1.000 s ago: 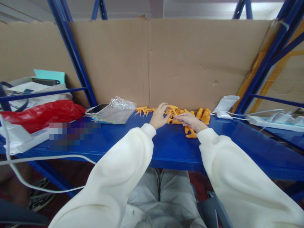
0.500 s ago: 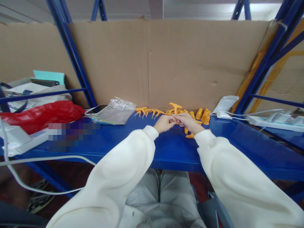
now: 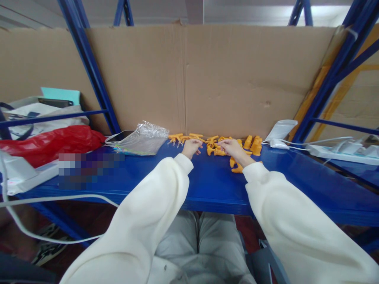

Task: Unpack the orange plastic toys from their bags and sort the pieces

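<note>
Several small orange plastic parts (image 3: 213, 144) lie along the back of the blue shelf (image 3: 207, 185), against the cardboard wall. My left hand (image 3: 191, 148) is curled beside the left row of orange T-shaped parts (image 3: 183, 138), its fingers closed on one orange piece at their tips. My right hand (image 3: 233, 149) rests among the orange parts in the middle, fingers pinched toward a piece; what it holds is too small to name. More orange cylinders (image 3: 254, 144) stand to its right. Both arms wear white sleeves.
A crumpled clear plastic bag (image 3: 143, 138) and a phone (image 3: 120, 135) lie left of the parts. A red bag (image 3: 50, 144), white boxes and cables sit far left. A white pouch (image 3: 281, 129) and power strip (image 3: 340, 152) lie right. Blue uprights (image 3: 89, 63) flank the cardboard (image 3: 237, 79).
My hands were joined at the centre holding an orange T-shaped part up; now they have parted. The left hand has moved left toward the row of parts, and the raised part is down.
</note>
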The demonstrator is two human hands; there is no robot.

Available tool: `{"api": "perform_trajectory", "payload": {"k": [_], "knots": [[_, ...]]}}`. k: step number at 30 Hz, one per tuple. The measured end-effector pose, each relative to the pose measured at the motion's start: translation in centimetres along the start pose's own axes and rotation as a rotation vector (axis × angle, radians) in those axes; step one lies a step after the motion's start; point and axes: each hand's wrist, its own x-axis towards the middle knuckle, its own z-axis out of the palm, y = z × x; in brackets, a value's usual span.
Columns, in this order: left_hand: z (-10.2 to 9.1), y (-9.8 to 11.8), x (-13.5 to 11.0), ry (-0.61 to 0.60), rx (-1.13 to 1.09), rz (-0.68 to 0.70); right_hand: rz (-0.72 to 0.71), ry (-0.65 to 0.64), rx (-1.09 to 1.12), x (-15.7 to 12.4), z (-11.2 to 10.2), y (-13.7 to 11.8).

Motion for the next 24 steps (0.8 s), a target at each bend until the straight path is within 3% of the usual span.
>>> {"api": "perform_trajectory", "payload": {"k": [5,9,24], "knots": [[-1.6,-1.1,1.8,0.098,0.097,-0.099,-0.258,-0.045,-0.377,0.1,0.1,0.7],[-2.2,-1.6,2.6,0.125,0.104,-0.133,-0.267,-0.133,-0.457,-0.2,0.5,1.1],[-3.1,-1.6,3.4,0.162,0.054,-0.184,-0.284,-0.158,-0.504,-0.1,0.6,1.4]]}}
